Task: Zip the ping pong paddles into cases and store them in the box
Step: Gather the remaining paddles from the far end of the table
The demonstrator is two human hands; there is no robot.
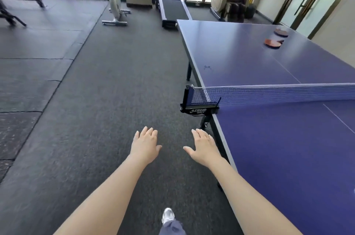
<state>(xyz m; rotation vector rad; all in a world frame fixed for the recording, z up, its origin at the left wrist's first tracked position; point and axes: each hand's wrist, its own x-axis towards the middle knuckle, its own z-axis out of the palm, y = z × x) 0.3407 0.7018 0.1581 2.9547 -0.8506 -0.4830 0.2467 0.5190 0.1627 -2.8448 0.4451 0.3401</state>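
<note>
White printed logo on black net clamp (197,111), upside down, characters too blurred to read, up beyond fingertips of right hand (204,148), at table edge

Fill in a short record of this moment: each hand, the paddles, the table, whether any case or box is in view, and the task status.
left hand: open, fingers spread, holds nothing, over the floor
right hand: open, holds nothing, near the table's edge
nearer paddle: red face up, flat on the far half, beyond the net
farther paddle: darker, flat, just beyond the first
table: blue, on the person's right
cases, box: not in view
task status: not begun, paddles untouched
</note>
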